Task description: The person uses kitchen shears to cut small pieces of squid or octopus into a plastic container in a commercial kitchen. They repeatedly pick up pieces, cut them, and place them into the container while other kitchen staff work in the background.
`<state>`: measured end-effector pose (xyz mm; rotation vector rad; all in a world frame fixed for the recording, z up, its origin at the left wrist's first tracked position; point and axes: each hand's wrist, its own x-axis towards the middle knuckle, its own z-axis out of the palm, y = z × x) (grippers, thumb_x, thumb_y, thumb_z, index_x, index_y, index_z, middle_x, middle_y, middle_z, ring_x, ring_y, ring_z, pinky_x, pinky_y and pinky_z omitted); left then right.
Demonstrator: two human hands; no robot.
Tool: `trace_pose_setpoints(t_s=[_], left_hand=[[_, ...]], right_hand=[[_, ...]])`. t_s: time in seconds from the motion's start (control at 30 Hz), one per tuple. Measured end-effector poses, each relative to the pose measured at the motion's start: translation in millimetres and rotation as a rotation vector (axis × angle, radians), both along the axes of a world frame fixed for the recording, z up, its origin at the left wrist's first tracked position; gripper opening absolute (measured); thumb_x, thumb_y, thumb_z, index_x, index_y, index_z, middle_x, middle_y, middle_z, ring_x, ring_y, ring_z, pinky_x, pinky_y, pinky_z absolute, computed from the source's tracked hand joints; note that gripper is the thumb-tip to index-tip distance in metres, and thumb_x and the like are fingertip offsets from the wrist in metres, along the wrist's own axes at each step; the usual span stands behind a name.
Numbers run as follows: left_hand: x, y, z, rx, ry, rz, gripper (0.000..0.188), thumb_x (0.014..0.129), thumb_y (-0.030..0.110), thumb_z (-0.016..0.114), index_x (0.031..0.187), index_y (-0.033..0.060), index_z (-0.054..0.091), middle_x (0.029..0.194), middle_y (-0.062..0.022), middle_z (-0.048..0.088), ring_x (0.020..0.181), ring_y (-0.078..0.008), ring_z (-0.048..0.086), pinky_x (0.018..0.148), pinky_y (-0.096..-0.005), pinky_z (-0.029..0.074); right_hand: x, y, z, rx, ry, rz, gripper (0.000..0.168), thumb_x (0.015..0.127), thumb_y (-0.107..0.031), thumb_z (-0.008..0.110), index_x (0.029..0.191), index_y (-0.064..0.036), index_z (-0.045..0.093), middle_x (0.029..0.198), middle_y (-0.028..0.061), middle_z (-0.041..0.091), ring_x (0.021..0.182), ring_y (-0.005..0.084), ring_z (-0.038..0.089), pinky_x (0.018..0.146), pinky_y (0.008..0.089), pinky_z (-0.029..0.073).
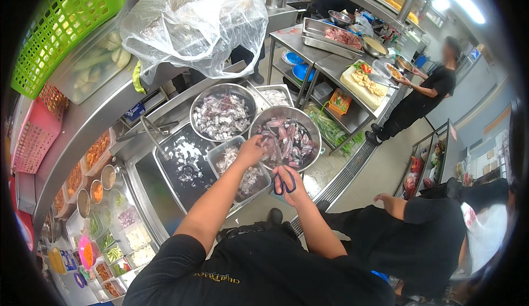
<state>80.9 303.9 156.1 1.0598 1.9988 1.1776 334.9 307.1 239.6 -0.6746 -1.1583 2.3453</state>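
In my right hand (291, 188) is a pair of scissors (283, 182) with dark handles, its blades pointing up over a round metal bowl (320, 149) of dark liquid and reddish squid (289, 136). My left hand (253, 151) pinches a piece of squid at that bowl's left edge, close to the blades. Just below my left hand stands a clear plastic container (264, 182) with pale squid pieces. Another round bowl (193, 116), full of whitish cut squid (223, 118), sits up and to the left.
A sink (173, 178) with a curved tap (153, 136) lies left. A large plastic bag (194, 25) rests on the shelf above. One person (434, 87) stands by the far table; another (396, 235) is close on my right. A metal tray (285, 89) stands behind the bowls.
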Motion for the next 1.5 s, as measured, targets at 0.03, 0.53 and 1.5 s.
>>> trace_pose_setpoints(t_s=[0.03, 0.53, 1.5], left_hand=[[11, -3, 17, 0.053, 0.132, -0.006, 0.049, 0.098, 0.014, 0.077, 0.146, 0.0048, 0.07, 0.135, -0.0185, 0.078, 0.111, -0.0291, 0.078, 0.101, -0.0381, 0.06], [-82, -331, -202, -0.584, 0.423, 0.326, 0.109, 0.081, 0.048, 0.094, 0.166, 0.0091, 0.04, 0.154, -0.0332, 0.056, 0.143, -0.0534, 0.056, 0.119, -0.0595, 0.049], [-148, -305, -80, 0.393, -1.484, 0.555, 0.023, 0.113, -0.002, 0.051, 0.134, -0.013, 0.05, 0.141, -0.037, 0.067, 0.132, -0.0511, 0.069, 0.109, -0.0581, 0.066]], right_hand=[[8, 1, -6, -0.002, -0.021, -0.034, 0.03, 0.115, -0.035, 0.07, 0.118, -0.005, 0.066, 0.075, 0.0023, 0.062, 0.06, 0.0116, 0.058, 0.056, 0.0274, 0.043], [-178, -163, -37, -0.12, -0.213, 0.621, 0.045, 0.107, -0.053, 0.077, 0.099, -0.009, 0.07, 0.071, 0.0002, 0.06, 0.057, 0.012, 0.057, 0.052, 0.0299, 0.043], [-123, -99, -17, -0.048, -0.15, 0.408, 0.039, 0.116, -0.034, 0.067, 0.144, -0.007, 0.065, 0.089, 0.0035, 0.069, 0.072, 0.0167, 0.065, 0.068, 0.0312, 0.055]])
